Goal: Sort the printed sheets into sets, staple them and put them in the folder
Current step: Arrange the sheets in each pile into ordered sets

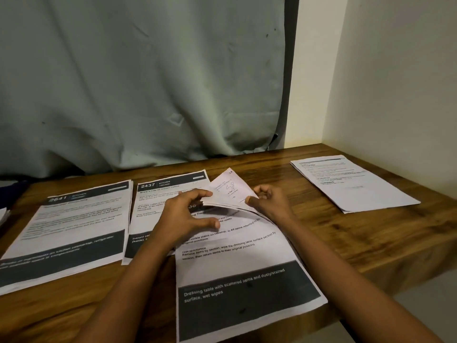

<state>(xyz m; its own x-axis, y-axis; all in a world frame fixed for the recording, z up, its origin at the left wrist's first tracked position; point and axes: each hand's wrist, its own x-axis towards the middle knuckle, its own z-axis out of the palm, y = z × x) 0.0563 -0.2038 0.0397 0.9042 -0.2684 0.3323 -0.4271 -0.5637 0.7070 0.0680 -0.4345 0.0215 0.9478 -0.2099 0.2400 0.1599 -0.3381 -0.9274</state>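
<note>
A stack of printed sheets lies in front of me on the wooden table; its top page reads "Dressing table". My right hand pinches the folded-up top corner of this stack, which carries handwriting. My left hand presses on the stack with curled fingers, fingertips at the lifted page edges. A sheet headed 2437 lies to the left, partly under my left hand. Further left lies a sheet headed 2641. No stapler or folder is in view.
Another printed set lies at the table's far right near the wall. A grey curtain hangs behind the table. More paper edges show at the far left. The table's right edge drops off beside my right arm.
</note>
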